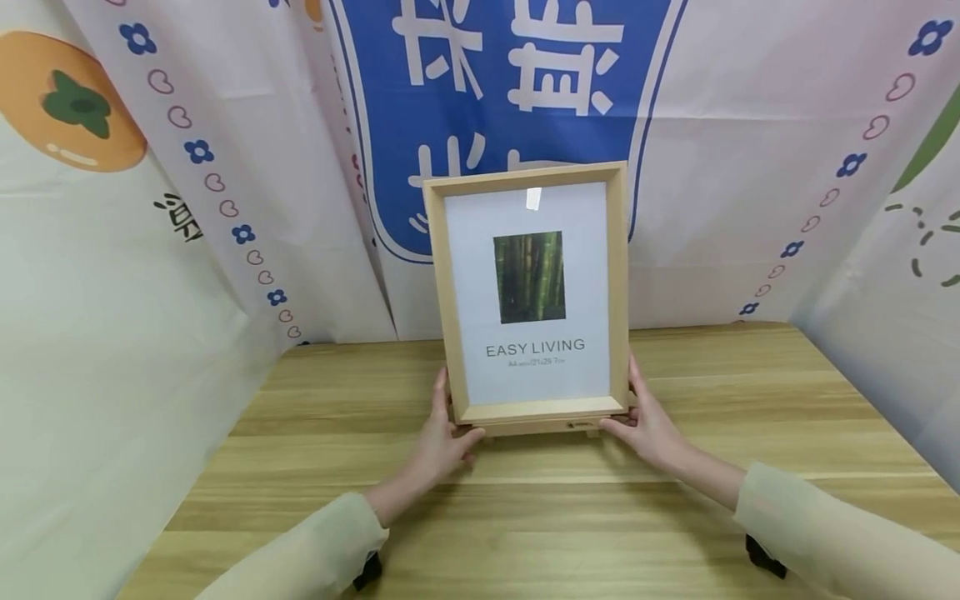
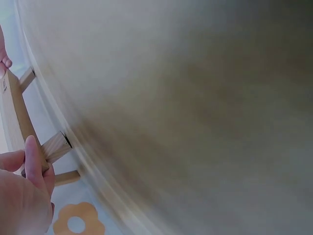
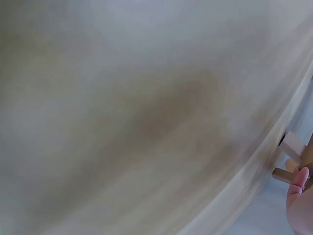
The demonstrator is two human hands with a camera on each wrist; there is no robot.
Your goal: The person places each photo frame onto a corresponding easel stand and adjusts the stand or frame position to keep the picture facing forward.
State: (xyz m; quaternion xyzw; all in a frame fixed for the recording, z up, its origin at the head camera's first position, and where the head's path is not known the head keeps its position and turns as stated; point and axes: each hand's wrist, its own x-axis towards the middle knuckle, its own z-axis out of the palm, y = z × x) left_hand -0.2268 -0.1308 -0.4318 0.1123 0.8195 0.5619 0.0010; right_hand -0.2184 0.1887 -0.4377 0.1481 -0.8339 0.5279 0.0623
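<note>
A light wood picture frame [image 1: 618,292] stands almost upright on the ledge of a small wooden easel [image 1: 540,427]. Behind its glass are a bamboo picture and the words "EASY LIVING". At the ledge's left end my left hand [image 1: 446,437] grips the easel, thumb in front and a finger up along the frame's side. My right hand [image 1: 648,425] holds the opposite end in the same way. In the left wrist view, the left hand [image 2: 24,196] curls round the bar near an easel leg [image 2: 57,147]. Only part of the right hand [image 3: 298,200] shows in the right wrist view.
The easel is over the back part of a wood-grain table [image 1: 337,433]. Close behind rises a white cloth [image 1: 697,233] with a blue printed panel, and more printed cloth [image 1: 97,292] hangs at the left side.
</note>
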